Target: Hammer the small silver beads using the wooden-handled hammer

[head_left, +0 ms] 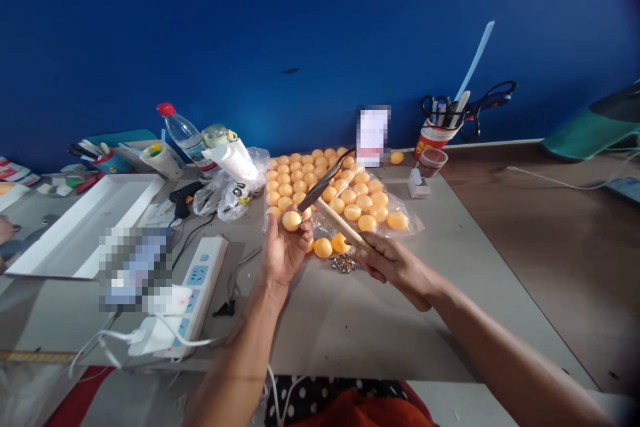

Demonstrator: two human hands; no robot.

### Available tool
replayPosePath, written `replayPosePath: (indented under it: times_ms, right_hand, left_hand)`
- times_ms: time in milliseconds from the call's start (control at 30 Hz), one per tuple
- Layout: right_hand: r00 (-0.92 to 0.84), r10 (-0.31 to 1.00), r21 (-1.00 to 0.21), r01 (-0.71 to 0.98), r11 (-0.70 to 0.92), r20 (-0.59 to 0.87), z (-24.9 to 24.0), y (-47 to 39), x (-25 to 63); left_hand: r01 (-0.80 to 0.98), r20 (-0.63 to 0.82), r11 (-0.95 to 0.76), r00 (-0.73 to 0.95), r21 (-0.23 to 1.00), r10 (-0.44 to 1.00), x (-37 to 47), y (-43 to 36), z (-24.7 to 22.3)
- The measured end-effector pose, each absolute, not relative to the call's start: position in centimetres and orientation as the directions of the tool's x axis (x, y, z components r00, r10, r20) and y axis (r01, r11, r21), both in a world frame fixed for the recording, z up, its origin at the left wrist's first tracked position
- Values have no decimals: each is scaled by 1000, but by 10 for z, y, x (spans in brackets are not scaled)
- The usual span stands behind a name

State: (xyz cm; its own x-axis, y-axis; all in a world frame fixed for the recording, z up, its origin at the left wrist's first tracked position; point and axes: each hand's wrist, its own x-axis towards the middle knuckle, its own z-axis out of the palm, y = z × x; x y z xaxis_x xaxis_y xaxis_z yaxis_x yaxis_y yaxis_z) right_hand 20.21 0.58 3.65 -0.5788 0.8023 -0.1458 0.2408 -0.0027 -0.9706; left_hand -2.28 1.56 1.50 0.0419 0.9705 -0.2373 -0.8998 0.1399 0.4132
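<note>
My left hand (286,250) holds a small orange ball (291,220) up in its fingertips. My right hand (395,263) is wrapped round the wooden handle of a hammer (343,222), whose dark head is at the ball's upper right edge; whether they touch I cannot tell. Behind both hands, many orange balls (364,201) lie in rows under clear plastic. Several loose balls (323,247) sit between my hands, beside a small pile of shiny metal pieces (343,263).
A power strip (213,263) with white plugs, a blurred phone, a glue gun (185,199) and a white tray (95,230) lie left. Behind stand a bottle (184,133) and a propped screen (373,137). A cup of scissors (434,137) stands right; someone's hand (6,230) shows far left.
</note>
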Motion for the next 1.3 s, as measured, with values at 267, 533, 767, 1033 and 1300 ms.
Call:
replayPosePath:
  times_ms: [267, 533, 767, 1033, 1300]
  right_hand:
    - [-567, 816, -970, 241, 29, -116, 35, 6, 202]
    - [-557, 822, -972, 233, 13, -123, 39, 6, 203]
    - [-577, 812, -960, 267, 80, -93, 43, 4, 201]
    - [-592, 804, -950, 276, 144, -50, 40, 4, 201]
    - [-586, 809, -949, 279, 144, -49, 41, 4, 200]
  left_hand:
    - [-907, -227, 48, -54, 419, 972, -20, 19, 19]
    - [-877, -256, 133, 11, 462, 967, -21, 17, 19]
    - [-865, -229, 145, 36, 480, 973, -24, 16, 14]
    - [-835, -162, 136, 57, 533, 985, -22, 14, 17]
    - [-818, -187, 161, 67, 552, 980, -19, 13, 21]
